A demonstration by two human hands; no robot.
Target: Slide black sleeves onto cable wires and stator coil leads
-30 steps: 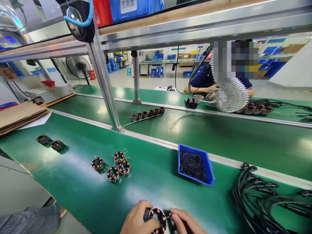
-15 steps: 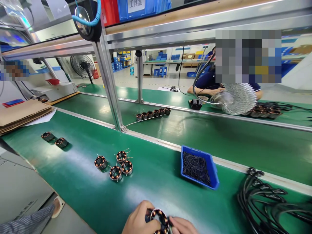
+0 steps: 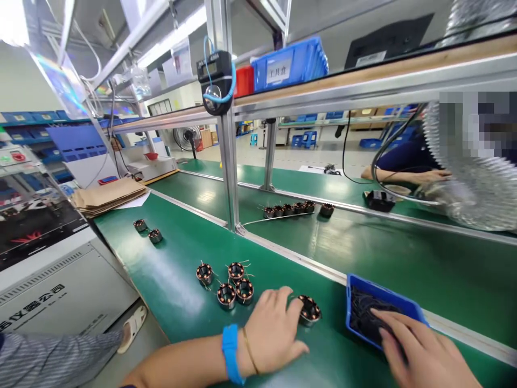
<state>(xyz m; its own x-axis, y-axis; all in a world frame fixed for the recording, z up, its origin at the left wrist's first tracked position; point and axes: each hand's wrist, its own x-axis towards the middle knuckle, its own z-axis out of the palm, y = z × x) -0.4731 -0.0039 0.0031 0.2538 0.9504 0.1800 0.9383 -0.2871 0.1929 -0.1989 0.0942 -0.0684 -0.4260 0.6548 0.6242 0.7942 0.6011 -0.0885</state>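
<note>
My left hand [image 3: 274, 331], with a blue wristband, hovers palm down with its fingers spread. Its fingertips are beside a copper-wound motor stator [image 3: 309, 311] standing on the green bench, and it grips nothing. My right hand [image 3: 420, 345] reaches over a blue bin [image 3: 410, 306] of thin black pieces [image 3: 363, 312]. Its index finger and thumb are apart at the bin's contents, with no piece visibly between them. Left of my left hand stands a cluster of several stators [image 3: 226, 296] with loose wire ends.
Two stators [image 3: 154, 235] stand farther left. Brown cardboard sheets [image 3: 109, 195] lie at the far left corner. A metal post [image 3: 228, 172] rises from the bench edge. Beyond it lies a green strip with a row of stators [image 3: 288, 209]. A co-worker's arm [image 3: 407, 175] rests opposite.
My left hand has let go of the stator, now standing on the bench. My right hand has moved right to the bin. The view has tilted up. One stator in the far row now stands apart.
</note>
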